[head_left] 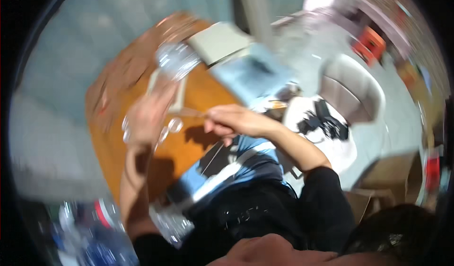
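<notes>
My left hand (146, 117) is over the orange-brown table, smeared by motion; whether its fingers hold anything cannot be made out. My right hand (229, 121) is closed in a pinch to the right of it. A thin pale strand (193, 111) runs left from its fingertips toward a flat, pale-rimmed rectangular piece (180, 95), partly hidden by my left hand. Small clear round pieces (175, 125) lie on the table beside my left hand. Beyond that hand sits a crumpled clear plastic bag (177, 60).
A cream-coloured flat box (220, 42) and a light blue sheet (250, 74) lie at the table's far right. Brown wrapping (118, 76) covers its left edge. To the right stands a pale chair (352, 88) with black items on its seat. Cardboard boxes (392, 176) and bottles (94, 233) flank me.
</notes>
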### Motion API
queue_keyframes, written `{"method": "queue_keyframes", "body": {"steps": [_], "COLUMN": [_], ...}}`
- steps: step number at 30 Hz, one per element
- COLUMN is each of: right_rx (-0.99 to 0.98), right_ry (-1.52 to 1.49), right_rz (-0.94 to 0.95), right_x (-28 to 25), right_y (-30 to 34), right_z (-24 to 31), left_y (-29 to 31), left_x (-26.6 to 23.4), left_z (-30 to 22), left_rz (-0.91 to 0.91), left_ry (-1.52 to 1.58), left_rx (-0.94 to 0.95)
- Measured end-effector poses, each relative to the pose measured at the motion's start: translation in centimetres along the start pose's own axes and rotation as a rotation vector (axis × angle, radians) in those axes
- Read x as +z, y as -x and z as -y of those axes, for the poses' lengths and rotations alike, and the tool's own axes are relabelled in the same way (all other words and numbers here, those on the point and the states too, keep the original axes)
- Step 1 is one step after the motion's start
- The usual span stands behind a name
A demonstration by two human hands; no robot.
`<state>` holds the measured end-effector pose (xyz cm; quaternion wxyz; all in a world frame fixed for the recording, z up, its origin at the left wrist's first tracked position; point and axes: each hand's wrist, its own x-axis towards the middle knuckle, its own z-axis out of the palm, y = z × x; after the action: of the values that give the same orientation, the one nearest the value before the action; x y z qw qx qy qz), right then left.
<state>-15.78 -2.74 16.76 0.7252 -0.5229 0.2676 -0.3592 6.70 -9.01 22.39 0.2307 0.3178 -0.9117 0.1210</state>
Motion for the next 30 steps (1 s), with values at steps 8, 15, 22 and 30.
{"method": "queue_keyframes", "body": {"steps": [8, 15, 22, 30], "right_rx": [-0.308, -0.517, -0.734, -1.116], "right_ry": [0.326, 0.829, 0.621, -0.116], "right_rz": [-0.063, -0.027, -0.046, 0.248], "right_x": [-0.3, 4.4, 3.9, 8.4], "right_y": [0.1, 1.4, 3.7, 5.4], "right_z": [-0.9, 1.3, 6.2, 8.1], "left_y": [6.4, 7.0, 9.1, 10.8], "left_x": [0.1, 1.6, 0.0, 2.1], "left_z": [-2.4, -2.3, -2.3, -2.2], "left_rz": [0.498, -0.116, -0.049, 0.415], "left_ry": [1.197, 0.454, 2.170, 1.881], "left_rx": [0.038, -0.013, -0.065, -0.321]}}
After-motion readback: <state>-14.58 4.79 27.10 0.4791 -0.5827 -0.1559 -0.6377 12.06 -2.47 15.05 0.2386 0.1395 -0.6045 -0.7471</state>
